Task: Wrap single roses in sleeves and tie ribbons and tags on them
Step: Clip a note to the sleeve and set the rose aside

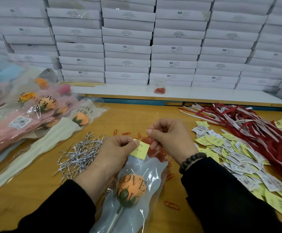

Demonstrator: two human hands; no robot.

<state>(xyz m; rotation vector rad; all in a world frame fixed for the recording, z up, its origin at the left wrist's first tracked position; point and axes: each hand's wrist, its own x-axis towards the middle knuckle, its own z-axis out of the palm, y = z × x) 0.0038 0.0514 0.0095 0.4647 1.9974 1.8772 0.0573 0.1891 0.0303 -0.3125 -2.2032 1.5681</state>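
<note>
An orange rose [131, 189] lies in a clear "LOVE YOU" sleeve [151, 167] on the wooden table, bud toward me. My left hand [115, 152] pinches a small yellow tag [139, 149] against the sleeve's top edge. My right hand [168, 137] hovers just right of the tag with fingers curled, thumb and forefinger pinched together; whether they hold a paper clip I cannot tell. Red paper clips [160, 153] are scattered under and around both hands.
Silver twist ties [81, 150] lie in a heap at left. Finished wrapped roses [36, 113] are piled far left. Yellow and white tags [234, 153] and red-white ribbons [254, 130] fill the right. A cup of clips [160, 85] stands on a white shelf before stacked white boxes [128, 47].
</note>
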